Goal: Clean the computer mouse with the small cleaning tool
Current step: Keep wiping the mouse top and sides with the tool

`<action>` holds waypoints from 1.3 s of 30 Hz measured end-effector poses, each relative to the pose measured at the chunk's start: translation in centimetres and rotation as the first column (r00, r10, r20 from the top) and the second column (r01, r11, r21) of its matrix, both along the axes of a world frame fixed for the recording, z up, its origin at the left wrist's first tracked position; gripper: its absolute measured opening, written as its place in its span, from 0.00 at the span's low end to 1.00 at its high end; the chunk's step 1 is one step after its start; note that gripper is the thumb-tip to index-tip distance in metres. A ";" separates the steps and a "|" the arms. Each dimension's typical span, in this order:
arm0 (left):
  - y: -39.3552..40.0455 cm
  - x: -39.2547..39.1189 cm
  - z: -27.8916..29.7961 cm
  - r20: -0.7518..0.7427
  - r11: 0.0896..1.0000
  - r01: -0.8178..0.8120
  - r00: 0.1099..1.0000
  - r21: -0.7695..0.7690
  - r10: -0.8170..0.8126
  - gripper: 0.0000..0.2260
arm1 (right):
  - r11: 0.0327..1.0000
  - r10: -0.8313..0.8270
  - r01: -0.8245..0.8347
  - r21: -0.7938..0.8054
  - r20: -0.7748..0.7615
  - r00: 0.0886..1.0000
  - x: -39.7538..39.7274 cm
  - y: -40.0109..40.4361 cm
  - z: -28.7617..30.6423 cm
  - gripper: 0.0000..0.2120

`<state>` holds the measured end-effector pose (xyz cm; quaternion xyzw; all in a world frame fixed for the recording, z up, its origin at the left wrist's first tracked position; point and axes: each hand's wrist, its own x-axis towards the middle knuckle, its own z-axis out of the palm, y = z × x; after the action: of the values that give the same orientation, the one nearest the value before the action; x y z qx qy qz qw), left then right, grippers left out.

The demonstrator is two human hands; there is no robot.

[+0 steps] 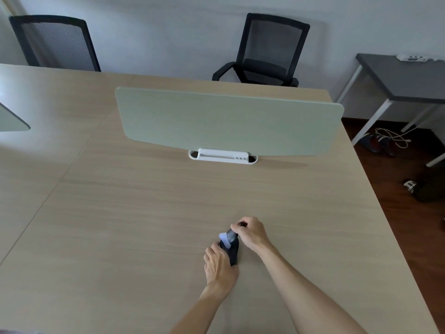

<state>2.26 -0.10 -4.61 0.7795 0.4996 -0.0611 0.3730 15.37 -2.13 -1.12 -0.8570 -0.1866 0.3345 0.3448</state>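
Note:
A dark computer mouse (pixel 233 254) lies on the light wooden desk (pixel 144 225), near its front right part. My left hand (pixel 220 266) grips the mouse from its left side and holds it in place. My right hand (pixel 251 231) is closed on a small cleaning tool (pixel 229 236), a dark handle with a pale bluish-white tip. That tip (pixel 223 237) rests against the far end of the mouse. Much of the mouse is hidden under my left fingers and the tool.
A pale green divider panel (pixel 228 121) stands across the desk on a white base (pixel 222 156). Two black mesh chairs (pixel 267 49) stand behind the desk. At right are the desk edge, a grey side table (pixel 409 78), cables and shoes on the dark floor.

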 end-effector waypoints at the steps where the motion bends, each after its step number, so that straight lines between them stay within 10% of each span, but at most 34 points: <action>1: 0.0 0.0 0.0 -0.007 1.000 0.015 1.000 0.012 -0.015 0.29 | 0.999 -0.021 0.022 -0.026 0.028 0.999 0.2 -0.1 -0.2 0.09; 6: 0.0 0.0 0.0 -0.017 0.999 0.037 0.999 0.016 -0.037 0.29 | 0.988 -0.153 0.152 0.018 0.158 0.975 0.6 -0.3 -0.1 0.10; 12: 0.3 0.1 0.2 -0.016 0.999 0.038 0.999 0.012 -0.037 0.26 | 0.999 -0.041 0.045 0.025 -0.132 0.990 0.4 0.4 0.1 0.11; 17: 0.5 0.1 0.4 0.022 0.999 0.029 0.999 -0.020 -0.028 0.32 | 0.983 -0.181 0.174 0.064 0.131 0.975 0.5 -1.3 -0.6 0.07; 23: 0.9 0.1 0.8 0.040 0.999 0.032 0.999 -0.029 -0.031 0.40 | 0.978 -0.138 0.150 0.142 -0.094 0.986 -0.8 -3.7 -0.9 0.07; 30: 1.1 -0.2 0.9 0.048 0.996 0.031 0.998 -0.081 -0.027 0.45 | 0.950 -0.295 0.274 0.146 0.149 0.944 -1.3 -4.8 -0.7 0.04; 39: 1.2 -0.7 1.0 0.009 0.994 0.112 0.994 -0.018 -0.112 0.42 | 0.974 -0.225 0.221 0.048 0.088 0.970 -1.0 -4.1 -0.3 0.05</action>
<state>1.57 1.10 -3.60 0.8030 0.4530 -0.0833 0.3782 14.38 -6.20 -1.39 -0.8804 -0.1112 0.2498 0.3875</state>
